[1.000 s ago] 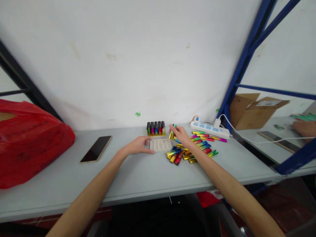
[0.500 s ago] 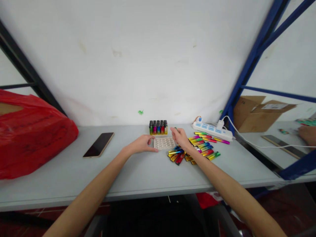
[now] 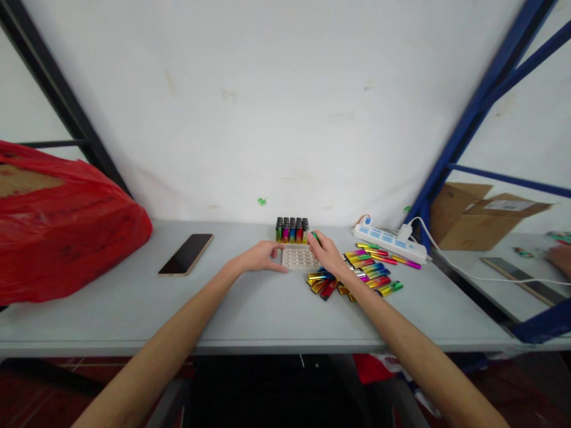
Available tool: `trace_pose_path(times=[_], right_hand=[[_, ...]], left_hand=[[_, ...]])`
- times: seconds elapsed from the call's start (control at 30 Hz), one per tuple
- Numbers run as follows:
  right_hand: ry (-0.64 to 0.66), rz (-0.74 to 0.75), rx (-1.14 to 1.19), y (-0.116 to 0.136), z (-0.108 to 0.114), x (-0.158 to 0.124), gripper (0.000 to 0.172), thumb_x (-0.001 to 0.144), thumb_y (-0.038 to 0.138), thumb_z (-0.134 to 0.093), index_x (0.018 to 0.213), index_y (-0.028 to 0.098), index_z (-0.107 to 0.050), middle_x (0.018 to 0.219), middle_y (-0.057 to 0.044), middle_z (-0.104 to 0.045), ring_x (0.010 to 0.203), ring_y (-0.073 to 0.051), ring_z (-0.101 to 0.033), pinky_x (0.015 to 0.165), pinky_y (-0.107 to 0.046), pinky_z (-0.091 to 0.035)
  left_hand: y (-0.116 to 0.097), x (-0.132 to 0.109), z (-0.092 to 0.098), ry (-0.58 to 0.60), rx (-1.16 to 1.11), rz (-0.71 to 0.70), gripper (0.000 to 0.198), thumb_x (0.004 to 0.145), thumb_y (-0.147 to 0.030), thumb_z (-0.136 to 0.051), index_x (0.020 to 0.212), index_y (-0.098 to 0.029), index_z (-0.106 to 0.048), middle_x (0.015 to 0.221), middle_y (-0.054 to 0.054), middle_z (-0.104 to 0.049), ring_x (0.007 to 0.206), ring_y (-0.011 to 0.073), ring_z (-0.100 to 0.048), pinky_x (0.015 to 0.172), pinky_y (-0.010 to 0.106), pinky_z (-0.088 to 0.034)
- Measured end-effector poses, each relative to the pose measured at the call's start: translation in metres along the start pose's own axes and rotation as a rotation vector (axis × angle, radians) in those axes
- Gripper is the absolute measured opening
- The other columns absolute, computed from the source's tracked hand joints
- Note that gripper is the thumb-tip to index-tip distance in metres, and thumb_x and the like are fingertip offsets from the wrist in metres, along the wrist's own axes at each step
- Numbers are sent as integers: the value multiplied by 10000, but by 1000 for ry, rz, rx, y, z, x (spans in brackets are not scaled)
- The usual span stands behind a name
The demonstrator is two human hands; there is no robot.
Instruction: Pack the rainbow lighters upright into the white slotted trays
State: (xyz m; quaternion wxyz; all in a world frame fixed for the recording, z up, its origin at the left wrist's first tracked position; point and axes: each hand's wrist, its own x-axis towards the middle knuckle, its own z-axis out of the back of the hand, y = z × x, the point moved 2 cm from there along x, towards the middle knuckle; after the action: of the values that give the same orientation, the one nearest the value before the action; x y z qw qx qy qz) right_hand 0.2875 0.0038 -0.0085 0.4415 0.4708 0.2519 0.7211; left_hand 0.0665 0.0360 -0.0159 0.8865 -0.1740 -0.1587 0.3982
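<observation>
My left hand (image 3: 263, 257) grips the left end of a small white tray (image 3: 298, 259) with rows of round holes, thumb at its near corner and fingers at its far corner. Over the tray's right end, my right hand (image 3: 327, 252) is closed around a slim lighter (image 3: 316, 236) with a green end, mostly hidden by the fingers. Right behind the tray stands a block of upright lighters (image 3: 292, 230) with black tops, in tight rows. Under and beside my right forearm lies a loose pile of shiny multicoloured lighters (image 3: 370, 270).
A phone (image 3: 186, 254) lies to the left, near a large red plastic bag (image 3: 66, 232). At the back right are a white power strip (image 3: 390, 242) and its cable. Beyond the blue frame (image 3: 464, 128) stand a cardboard box (image 3: 473, 220) and another person's hand (image 3: 561, 258).
The view has shifted slightly, so the scene sits a little further right. My right hand stays over the tray's right end, its lighter's green end now showing more. My left hand keeps its grip.
</observation>
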Motion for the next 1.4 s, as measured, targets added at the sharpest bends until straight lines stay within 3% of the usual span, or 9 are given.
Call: trace_pose_path(times=[0.23,0.43,0.6,0.7,0.87,1.07,1.4], right_hand=[[-70,-12,-170,-7,-3,2,411,871,437,-445,550,206,-330,533,47,-279,525,-101,-296,516,-256,-209],[-107,32,-201,-6,-1,1,351,888,399,-438,600,204,-391,543,47,-350,548,-113,-349,537,-251,-241],[18,102,-147,0,-3,0,339,972,471,-351,816,214,-507,685,19,-535,613,-138,-479,611,-245,-358],[55,212,-208,2,-6,1,370,984,484,-336,838,206,-531,832,-33,-586,733,-158,-534,693,-257,-394],[150,202,-391,-3,-15,11,388,976,500,-390,763,202,-519,633,5,-549,605,-151,-502,626,-258,-349],[246,282,-464,-13,-26,26,311,1007,414,-368,905,181,-546,804,-55,-645,761,-172,-593,694,-261,-382],[304,301,-481,-20,-42,46,315,1007,403,-383,888,163,-550,760,-57,-650,727,-164,-598,697,-258,-395]], left_hand=[[-1,0,0,2,-17,16,744,588,-663,-729,1142,-169,-676,792,-4,-610,692,167,-522,627,242,-359],[0,0,0,16,-23,49,759,584,-664,-729,1168,-185,-663,761,-13,-595,663,158,-514,602,236,-353],[-4,-1,2,20,-8,10,775,605,-655,-720,1216,-185,-644,776,-13,-594,682,165,-509,616,241,-347],[-4,-1,2,21,-4,18,767,606,-668,-712,1197,-182,-650,781,-9,-585,683,162,-509,616,237,-344],[3,0,-2,22,-11,26,817,599,-688,-707,1249,-201,-616,757,-17,-561,654,158,-495,594,238,-337],[5,1,-3,34,-18,21,815,596,-706,-701,1208,-174,-616,775,-7,-574,663,165,-517,594,240,-347],[10,1,-4,28,-37,35,728,581,-696,-713,1067,-162,-619,765,-10,-574,657,159,-519,577,240,-345]])
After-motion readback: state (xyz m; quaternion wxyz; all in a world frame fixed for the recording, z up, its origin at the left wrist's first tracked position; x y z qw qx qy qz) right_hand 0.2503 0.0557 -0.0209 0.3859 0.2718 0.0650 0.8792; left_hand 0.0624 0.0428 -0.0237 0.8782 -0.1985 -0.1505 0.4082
